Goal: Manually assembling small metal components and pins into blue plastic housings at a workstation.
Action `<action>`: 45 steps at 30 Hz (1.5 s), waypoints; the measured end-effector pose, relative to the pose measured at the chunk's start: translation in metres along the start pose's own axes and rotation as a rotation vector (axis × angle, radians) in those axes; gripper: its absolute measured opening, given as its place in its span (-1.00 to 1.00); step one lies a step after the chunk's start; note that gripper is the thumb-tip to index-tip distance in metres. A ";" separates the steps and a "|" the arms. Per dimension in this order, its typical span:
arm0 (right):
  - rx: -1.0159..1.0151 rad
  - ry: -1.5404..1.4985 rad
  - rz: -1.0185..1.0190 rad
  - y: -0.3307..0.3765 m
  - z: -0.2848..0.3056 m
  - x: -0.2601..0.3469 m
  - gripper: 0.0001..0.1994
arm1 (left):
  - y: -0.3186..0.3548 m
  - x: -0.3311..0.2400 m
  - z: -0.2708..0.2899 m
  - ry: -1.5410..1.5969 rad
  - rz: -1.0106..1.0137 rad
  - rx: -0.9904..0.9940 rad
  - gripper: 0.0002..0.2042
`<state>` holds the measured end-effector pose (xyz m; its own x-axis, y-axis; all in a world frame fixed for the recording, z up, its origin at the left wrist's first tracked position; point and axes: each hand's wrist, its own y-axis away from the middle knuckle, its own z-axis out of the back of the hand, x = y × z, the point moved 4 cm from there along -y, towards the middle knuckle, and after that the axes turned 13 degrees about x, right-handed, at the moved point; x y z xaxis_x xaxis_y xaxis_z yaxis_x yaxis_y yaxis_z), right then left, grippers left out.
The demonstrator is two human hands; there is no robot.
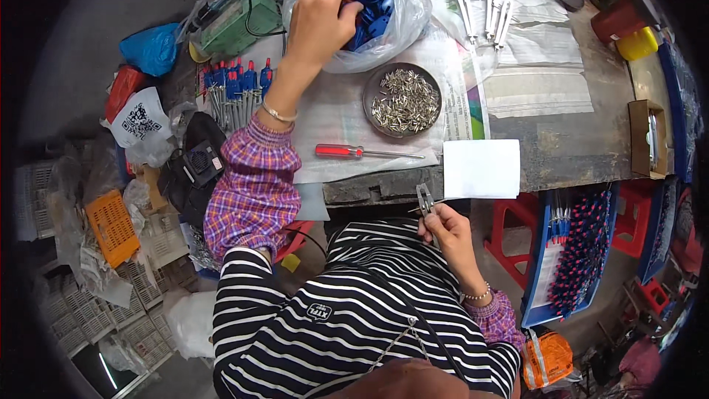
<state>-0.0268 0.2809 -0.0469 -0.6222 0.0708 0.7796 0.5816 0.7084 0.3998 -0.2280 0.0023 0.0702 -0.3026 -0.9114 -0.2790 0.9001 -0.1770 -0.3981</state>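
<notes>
My left hand (323,21) reaches over the rim of a clear plastic bag (417,18) filled with blue plastic parts (378,24), some with red bits. Its thumb and forefinger are bent but apart, close against the parts; the other fingertips are partly hidden. By the table's front edge, my right hand (447,233) is closed in a pinch on a small two-pronged metal piece (424,198). Between the hands on the table are a round dish of small metal pins (405,103) and a screwdriver (341,151) with a red handle.
Blue-handled metal tools (238,83) lie grouped on the left. White folded paper (481,169) lies at the front edge. Metal pieces (484,13) lie at the back right, near a small cardboard box (648,139). A blue tray (569,255) of blue-and-red parts stands below the table.
</notes>
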 end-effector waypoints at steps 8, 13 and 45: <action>-0.006 0.023 0.001 0.001 0.000 0.000 -0.85 | -0.028 -0.015 0.012 -0.034 -0.069 0.088 -0.75; -0.012 0.006 -0.012 0.002 -0.001 0.000 -0.86 | -0.031 0.005 0.010 -0.146 -0.241 0.044 -0.78; 0.050 -0.236 -0.056 0.003 -0.004 -0.001 -0.88 | -0.027 0.005 -0.001 -0.098 -0.224 0.019 -0.86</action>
<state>-0.0222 0.2795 -0.0447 -0.7613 0.1888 0.6203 0.5200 0.7493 0.4101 -0.2545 0.0033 0.0785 -0.4641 -0.8802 -0.0991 0.8202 -0.3848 -0.4234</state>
